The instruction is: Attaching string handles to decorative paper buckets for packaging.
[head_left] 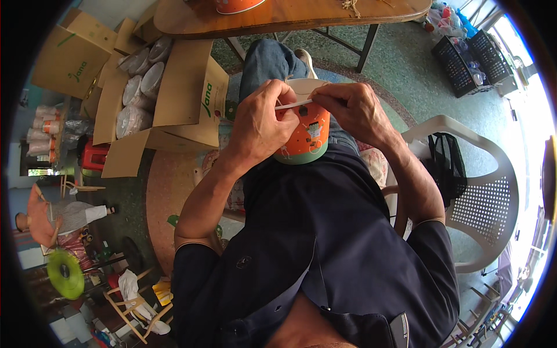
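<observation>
An orange paper bucket with a green base band and printed figures stands upright at my lap, its white inside partly showing. A thin white strip crosses its near rim; I cannot tell whether it is loose or part of the rim. My left hand is closed on the strip's left end, thumb against the bucket's side. Thumb and fingers of my right hand pinch the other end. The fingertips are partly hidden.
Ahead is a wooden table with another orange bucket and some straw-coloured strands. An open carton of plastic-wrapped bowl-like stacks stands left. A plastic chair and black crates are right. Another person is far left.
</observation>
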